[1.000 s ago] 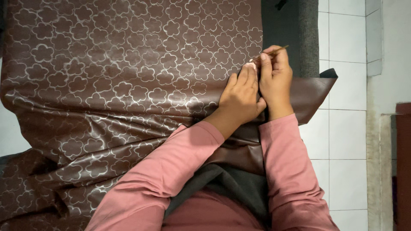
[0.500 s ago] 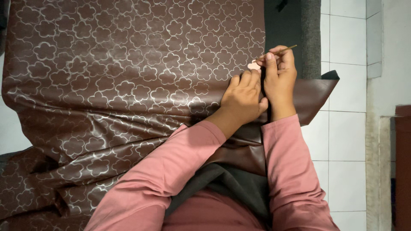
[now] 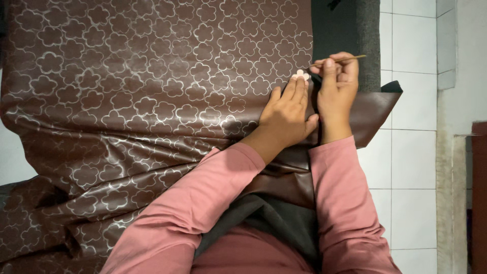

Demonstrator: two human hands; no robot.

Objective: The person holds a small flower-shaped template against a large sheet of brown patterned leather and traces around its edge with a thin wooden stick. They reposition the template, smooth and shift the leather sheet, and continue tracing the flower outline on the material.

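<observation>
A small pale flower-shaped template is being pinned flat against the brown patterned fabric by the fingertips of the left hand, right at the cloth's right-hand border, where the rows of silver flower outlines are running out. The left hand is being kept spread and pressed down, palm low on the cloth, fingers stretched toward the template; nothing is being clasped in it.

Just beside it, the right hand is being held clenched around a thin stick-like marking tool. The tool is being pinched between thumb and fingers, its long axis running nearly level from upper right down to lower left, so that its tip is being aimed at the template's upper edge. Whether the tip is actually touching cannot be told. The template is lying to the left of the pinch, close by, nearer the left fingertips than anything else.

Behind both hands, a dark grey mat is being covered by the cloth over a white tiled floor.
</observation>
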